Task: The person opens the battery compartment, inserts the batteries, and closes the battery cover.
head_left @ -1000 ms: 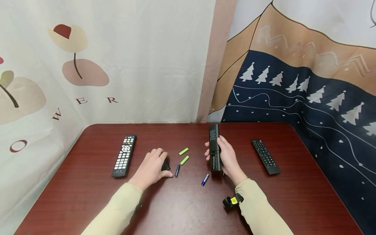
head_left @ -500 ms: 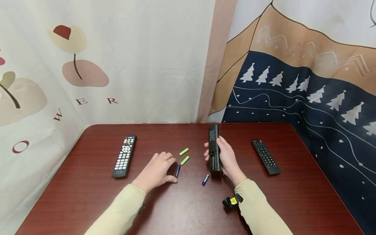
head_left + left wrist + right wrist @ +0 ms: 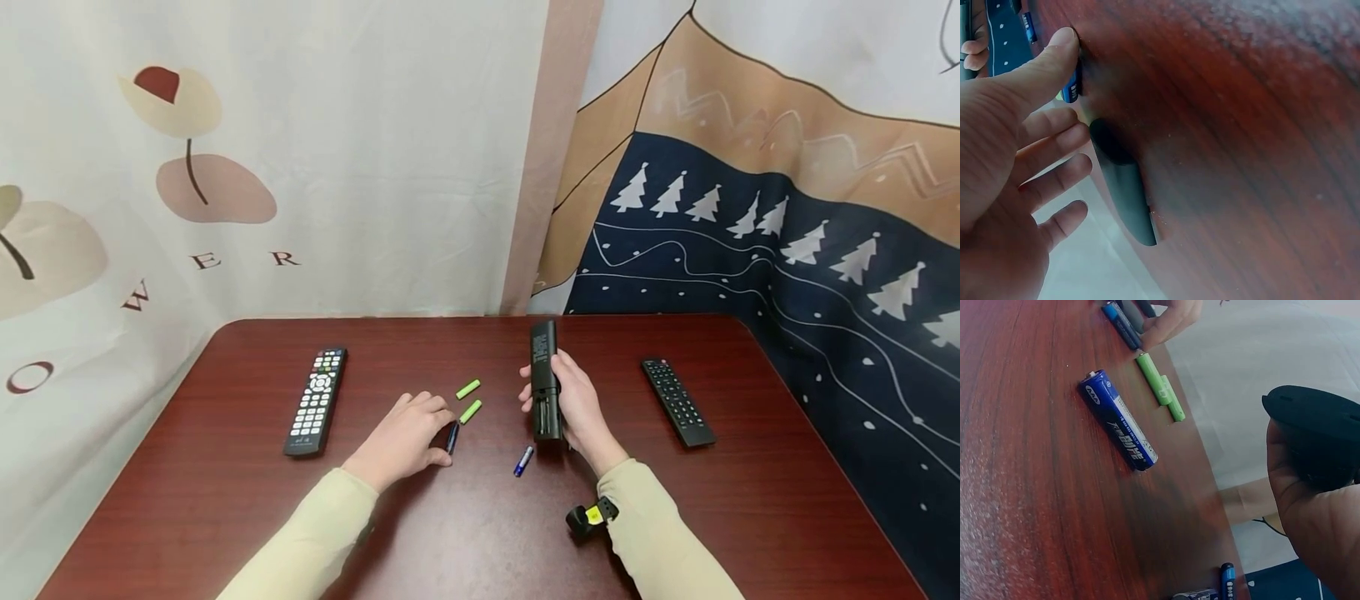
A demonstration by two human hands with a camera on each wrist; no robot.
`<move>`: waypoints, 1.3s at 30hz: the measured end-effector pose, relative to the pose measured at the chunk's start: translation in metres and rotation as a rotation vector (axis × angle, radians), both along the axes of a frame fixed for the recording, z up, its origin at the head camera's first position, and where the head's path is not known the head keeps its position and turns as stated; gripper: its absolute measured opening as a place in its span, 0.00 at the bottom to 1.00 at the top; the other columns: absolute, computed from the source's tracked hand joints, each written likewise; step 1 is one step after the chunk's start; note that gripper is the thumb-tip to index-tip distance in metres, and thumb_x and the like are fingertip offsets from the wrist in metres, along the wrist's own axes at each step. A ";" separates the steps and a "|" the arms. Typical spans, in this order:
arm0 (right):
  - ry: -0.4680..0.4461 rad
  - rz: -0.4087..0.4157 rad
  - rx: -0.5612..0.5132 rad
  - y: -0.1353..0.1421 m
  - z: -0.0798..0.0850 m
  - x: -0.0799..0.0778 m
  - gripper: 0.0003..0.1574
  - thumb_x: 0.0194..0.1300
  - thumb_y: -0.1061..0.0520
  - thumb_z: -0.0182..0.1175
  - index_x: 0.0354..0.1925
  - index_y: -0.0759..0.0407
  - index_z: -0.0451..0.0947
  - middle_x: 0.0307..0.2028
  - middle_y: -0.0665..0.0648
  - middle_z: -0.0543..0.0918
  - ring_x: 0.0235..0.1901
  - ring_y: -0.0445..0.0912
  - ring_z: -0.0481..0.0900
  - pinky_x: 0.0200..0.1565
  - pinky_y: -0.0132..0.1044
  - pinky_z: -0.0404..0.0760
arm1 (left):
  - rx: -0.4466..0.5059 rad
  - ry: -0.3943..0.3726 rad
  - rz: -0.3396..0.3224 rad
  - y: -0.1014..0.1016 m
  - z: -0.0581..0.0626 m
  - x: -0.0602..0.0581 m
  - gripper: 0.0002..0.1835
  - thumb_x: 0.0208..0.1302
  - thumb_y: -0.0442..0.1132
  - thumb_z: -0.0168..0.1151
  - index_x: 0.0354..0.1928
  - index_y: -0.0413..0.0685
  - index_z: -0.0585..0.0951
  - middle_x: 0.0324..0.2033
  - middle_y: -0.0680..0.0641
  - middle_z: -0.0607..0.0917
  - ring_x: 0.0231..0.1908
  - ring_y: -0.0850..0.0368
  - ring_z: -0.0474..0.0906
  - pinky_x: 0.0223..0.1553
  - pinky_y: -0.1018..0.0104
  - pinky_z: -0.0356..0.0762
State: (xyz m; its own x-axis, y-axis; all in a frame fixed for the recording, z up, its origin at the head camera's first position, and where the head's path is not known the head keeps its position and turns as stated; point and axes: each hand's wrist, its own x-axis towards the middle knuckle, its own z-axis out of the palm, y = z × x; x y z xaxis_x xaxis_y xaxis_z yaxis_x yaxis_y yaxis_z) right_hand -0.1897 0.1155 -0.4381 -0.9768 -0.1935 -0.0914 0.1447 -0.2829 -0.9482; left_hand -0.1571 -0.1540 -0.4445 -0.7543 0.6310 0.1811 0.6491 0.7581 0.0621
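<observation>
My left hand [image 3: 408, 437] is low over the table, thumb and index finger at either end of a dark blue battery [image 3: 453, 437]. In the right wrist view a fingertip touches that battery's end; I cannot tell whether the thumb touches it too. The other fingers are loosely spread in the left wrist view. Beside them lies a curved black piece like a battery cover [image 3: 1125, 187], hidden under the hand in the head view. My right hand [image 3: 581, 404] grips a black remote control [image 3: 544, 358], back facing me, its battery compartment uncovered.
Two green batteries [image 3: 469, 411] lie beyond the dark blue one. A blue-and-white AAA battery [image 3: 1118, 422] lies nearer me. Two more battery-like cylinders [image 3: 1228, 581] show at the right wrist view's bottom edge. Other remotes lie left [image 3: 317, 402] and right [image 3: 678, 403] on the table.
My left hand has moved right, off the black cover piece and over to the dark blue battery. My right hand keeps holding the remote in nearly the same place.
</observation>
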 end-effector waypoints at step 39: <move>0.006 0.009 -0.037 -0.008 -0.002 0.006 0.30 0.86 0.50 0.31 0.77 0.60 0.55 0.50 0.63 0.81 0.30 0.49 0.86 0.36 0.41 0.87 | 0.074 0.151 -0.067 0.009 0.005 0.000 0.23 0.47 0.53 0.82 0.39 0.48 0.85 0.34 0.54 0.79 0.39 0.54 0.74 0.43 0.59 0.70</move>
State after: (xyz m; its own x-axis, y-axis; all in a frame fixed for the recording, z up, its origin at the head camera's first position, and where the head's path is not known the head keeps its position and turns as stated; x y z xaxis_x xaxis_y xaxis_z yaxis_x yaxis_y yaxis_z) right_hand -0.1840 0.1077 -0.4402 -0.9755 -0.2056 -0.0778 0.1414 -0.3161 -0.9381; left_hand -0.1566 -0.1455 -0.4395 -0.6715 0.6601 0.3366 0.7044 0.7096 0.0138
